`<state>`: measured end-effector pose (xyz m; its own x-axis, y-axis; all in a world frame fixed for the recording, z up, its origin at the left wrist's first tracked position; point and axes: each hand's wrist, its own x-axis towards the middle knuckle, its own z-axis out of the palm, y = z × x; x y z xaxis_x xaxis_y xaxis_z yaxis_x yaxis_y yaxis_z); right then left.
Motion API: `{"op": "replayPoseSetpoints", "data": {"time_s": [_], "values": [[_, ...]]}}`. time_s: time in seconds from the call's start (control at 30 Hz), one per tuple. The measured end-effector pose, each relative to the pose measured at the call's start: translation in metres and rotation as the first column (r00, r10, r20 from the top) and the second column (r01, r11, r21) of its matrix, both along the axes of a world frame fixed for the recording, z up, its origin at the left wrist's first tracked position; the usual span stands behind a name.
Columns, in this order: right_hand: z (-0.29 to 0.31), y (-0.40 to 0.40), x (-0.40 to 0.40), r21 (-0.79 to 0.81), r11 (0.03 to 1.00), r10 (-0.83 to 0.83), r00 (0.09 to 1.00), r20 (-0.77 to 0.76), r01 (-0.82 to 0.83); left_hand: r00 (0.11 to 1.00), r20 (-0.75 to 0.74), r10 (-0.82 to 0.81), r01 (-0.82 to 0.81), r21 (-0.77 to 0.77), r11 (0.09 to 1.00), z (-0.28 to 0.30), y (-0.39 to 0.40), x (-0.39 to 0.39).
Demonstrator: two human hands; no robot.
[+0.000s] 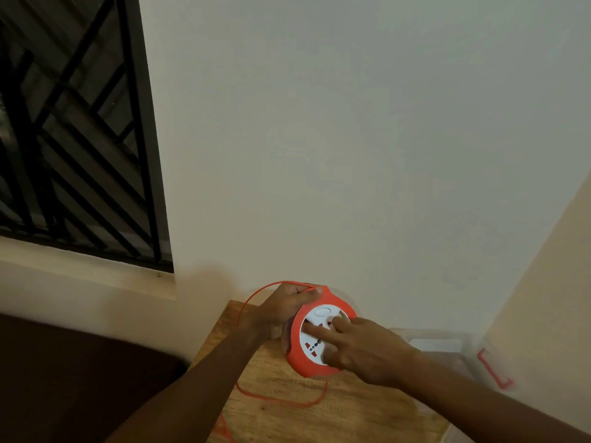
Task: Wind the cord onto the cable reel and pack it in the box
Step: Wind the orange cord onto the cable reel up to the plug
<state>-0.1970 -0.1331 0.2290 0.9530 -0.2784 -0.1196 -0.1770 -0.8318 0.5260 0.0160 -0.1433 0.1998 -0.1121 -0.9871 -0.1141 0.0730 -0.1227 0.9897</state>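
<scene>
A round red cable reel (pixel 311 367) with a white socket face sits tilted over the far end of a wooden table (pixel 335 417). My left hand (pixel 284 303) grips the reel's upper rim, with the thin red cord (pixel 252 298) passing over its fingers. That cord loops out to the left, then trails below the reel across the table and off its front. My right hand (pixel 361 343) rests on the white face with fingers extended onto the centre knob. A clear plastic box (pixel 460 346) with a red latch stands right of the table.
A plain white wall rises behind the table. A dark barred window (pixel 73 129) with a sill fills the upper left. A dark brown surface (pixel 64 378) lies left of the table. The side wall closes in on the right beyond the box.
</scene>
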Motion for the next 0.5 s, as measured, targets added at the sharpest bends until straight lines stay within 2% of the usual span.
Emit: {"op": "replayPoseSetpoints", "data": {"time_s": [0.1, 0.3, 0.43, 0.5], "values": [[0.004, 0.000, 0.004, -0.007, 0.999, -0.035, 0.995, -0.092, 0.034, 0.998, 0.051, -0.030, 0.030, -0.007, 1.000, 0.002, -0.001, -0.002], [0.002, 0.008, 0.017, -0.107, 0.990, -0.110, 0.986, -0.125, 0.096, 0.994, 0.092, -0.054, 0.058, -0.041, 0.997, 0.007, 0.001, 0.001], [0.021, 0.010, 0.026, -0.047, 0.975, -0.217, 0.976, -0.031, 0.215, 0.999, -0.042, 0.002, -0.002, -0.017, 1.000, 0.005, -0.001, 0.001], [0.028, 0.005, 0.028, -0.076, 0.966, -0.249, 0.968, -0.016, 0.247, 0.995, -0.100, 0.016, -0.020, -0.038, 0.999, 0.008, -0.002, 0.001]]}}
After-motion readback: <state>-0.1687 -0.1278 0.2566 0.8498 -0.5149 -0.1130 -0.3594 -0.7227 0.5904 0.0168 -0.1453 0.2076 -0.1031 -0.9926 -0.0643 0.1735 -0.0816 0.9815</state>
